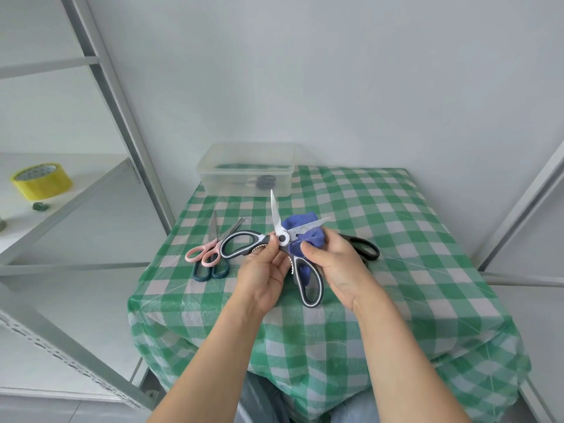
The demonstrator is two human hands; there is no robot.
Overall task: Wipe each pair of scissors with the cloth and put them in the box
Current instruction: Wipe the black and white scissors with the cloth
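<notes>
From the head view: held over the middle of the green-and-white checked tablecloth, large steel kitchen shears with black, grey and white handles, blades spread wide. Pinched just below the pivot by the left hand, thumb and fingertips curled on the handle shank. Pressed along the right-pointing blade by the right hand, a bunched blue cloth, fingers curled and pinching it against the metal.

Likely heavy for scissors, stiff, smooth on the blades and slippery under cloth; edges and tips sharp. Best held at the rubbery handle loops or the pivot, wiping from the back of the blade toward the tip, never across the edge.

Waiting on the tablecloth: pink-handled scissors lying over dark teal-handled scissors to the left, black-handled scissors just behind the right hand. At the far edge, a clear plastic box with something dark already inside, seemingly one pair.
</notes>
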